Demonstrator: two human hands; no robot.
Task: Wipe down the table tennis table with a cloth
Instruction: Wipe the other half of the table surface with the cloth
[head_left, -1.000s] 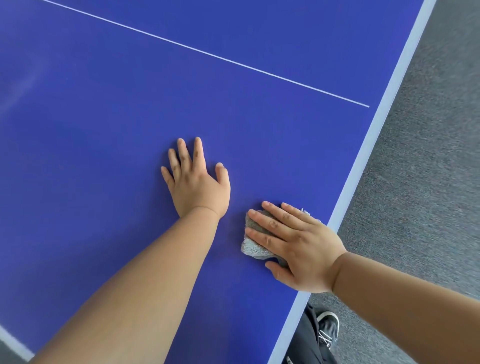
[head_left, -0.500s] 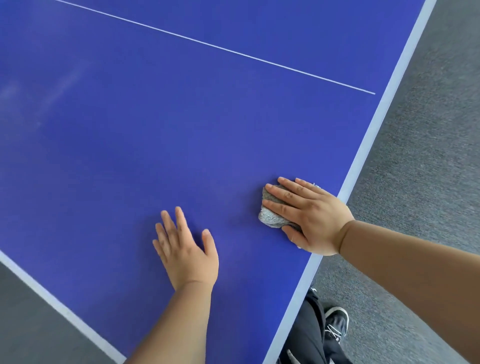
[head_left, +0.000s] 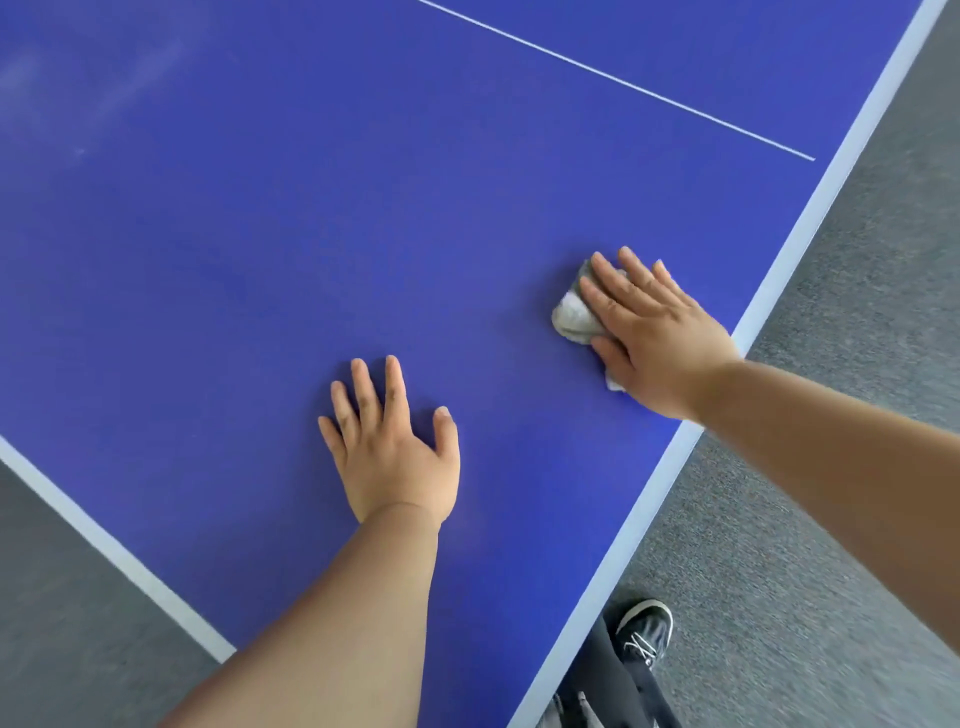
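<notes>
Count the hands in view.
2. The left hand lies flat on the table tennis table; the right hand presses the grey cloth near its white edge. None hidden.

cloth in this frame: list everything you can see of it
The cloth is a small grey wad of soft, fuzzy-looking fabric, bunched rather than spread flat, paler at its lower left. It lies on the blue table, near its pale right edge. The right hand presses on it with straight fingers and covers most of it. One lump shows left of the fingers, and a pale corner pokes out below the thumb. Nothing else touches it.
</notes>
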